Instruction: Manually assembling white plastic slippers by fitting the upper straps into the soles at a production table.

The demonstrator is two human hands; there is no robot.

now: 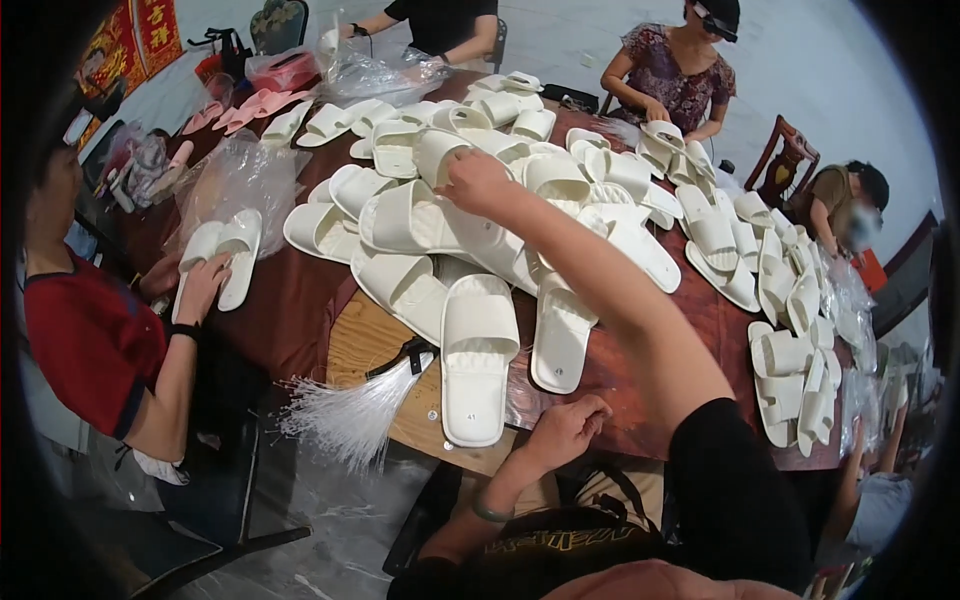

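My right hand [476, 181] reaches far over the table into a big pile of white slide slippers [560, 190]. Its fingers close on the edge of one white slipper [437, 152] at the top of the heap. My left hand [566, 428] rests at the near table edge with its fingers curled; I see nothing in it. It lies beside a crumpled clear plastic sheet [522, 395]. Just left of that hand, a single white slipper [476, 360] lies sole-end toward me on a wooden board [362, 340].
A bundle of thin white plastic ties [345, 412] hangs off the board. At the left, a person in a red shirt presses a hand [203, 285] on a bagged slipper pair [222, 250]. Other people sit at the far and right sides. Pink slippers [240, 106] lie far left.
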